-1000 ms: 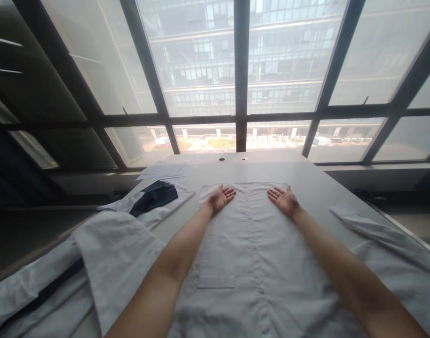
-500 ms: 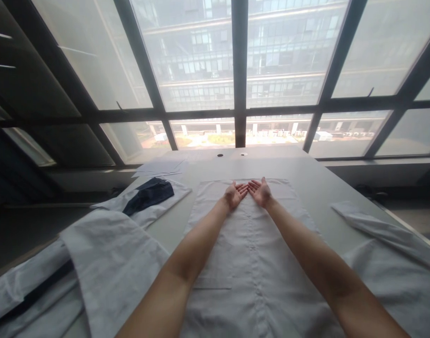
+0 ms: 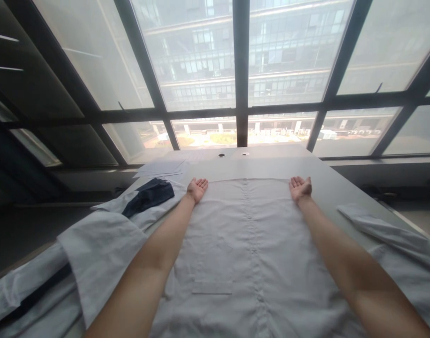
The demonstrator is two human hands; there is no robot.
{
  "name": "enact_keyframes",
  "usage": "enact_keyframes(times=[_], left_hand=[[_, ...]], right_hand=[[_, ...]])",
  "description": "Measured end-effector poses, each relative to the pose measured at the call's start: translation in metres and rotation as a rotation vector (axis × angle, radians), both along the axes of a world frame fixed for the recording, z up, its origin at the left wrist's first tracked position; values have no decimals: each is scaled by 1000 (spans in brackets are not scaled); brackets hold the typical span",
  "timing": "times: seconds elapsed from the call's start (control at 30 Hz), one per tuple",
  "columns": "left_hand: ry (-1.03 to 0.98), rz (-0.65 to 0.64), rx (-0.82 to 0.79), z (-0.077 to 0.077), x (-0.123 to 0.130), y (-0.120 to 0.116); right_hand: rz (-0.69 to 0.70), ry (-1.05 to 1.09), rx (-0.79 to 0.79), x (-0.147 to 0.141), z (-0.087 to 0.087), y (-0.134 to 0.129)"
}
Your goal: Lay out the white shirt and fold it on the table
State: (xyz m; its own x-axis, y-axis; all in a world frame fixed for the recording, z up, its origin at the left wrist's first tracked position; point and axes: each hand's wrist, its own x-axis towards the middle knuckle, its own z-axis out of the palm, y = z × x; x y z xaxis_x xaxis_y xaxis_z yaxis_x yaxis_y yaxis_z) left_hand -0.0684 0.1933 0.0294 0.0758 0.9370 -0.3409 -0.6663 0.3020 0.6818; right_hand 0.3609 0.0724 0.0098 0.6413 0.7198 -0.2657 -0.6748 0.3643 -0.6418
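A white button-front shirt (image 3: 222, 234) lies spread on the table, its placket running down the middle and a pocket on its left half. My left hand (image 3: 198, 189) is at the far left corner of the shirt, palm up, fingers stretched out. Palm up as well, my right hand (image 3: 300, 188) rests by the far right corner with its fingers extended. Both hands touch or nearly touch the shirt's far edge, and neither grips anything visible. Below, the shirt runs out of view at the bottom, between my forearms.
White cloth (image 3: 105, 249) with dark parts is heaped on the left, and a dark navy piece (image 3: 149, 195) lies on it. Paper sheets (image 3: 162, 168) lie at the back left. A sleeve-like white strip (image 3: 376, 225) extends at right. Windows stand beyond the table (image 3: 271, 164).
My hands have moved apart from the middle of the shirt's far edge, the left one leftward and the right one rightward, out to the far corners.
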Motion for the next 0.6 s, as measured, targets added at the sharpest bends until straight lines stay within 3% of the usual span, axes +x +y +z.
enact_keyframes(times=[0.1, 0.2, 0.33, 0.43, 0.5, 0.6], left_hand=[[-8, 47, 37, 8, -1, -4], [-50, -27, 87, 10, 34, -26], [-107, -346, 101, -9, 98, -84], [-56, -427, 70, -27, 116, -118], [-9, -391, 53, -30, 103, -123], [81, -222, 13, -18, 56, -107]], right_hand=[[8, -33, 52, -14, 4, -5], [143, -35, 102, -63, 8, -5], [473, 11, 143, -151, 4, -21], [575, 3, 147, -189, -8, -43], [598, -7, 128, -184, -13, -54], [494, -42, 25, -130, -12, -59]])
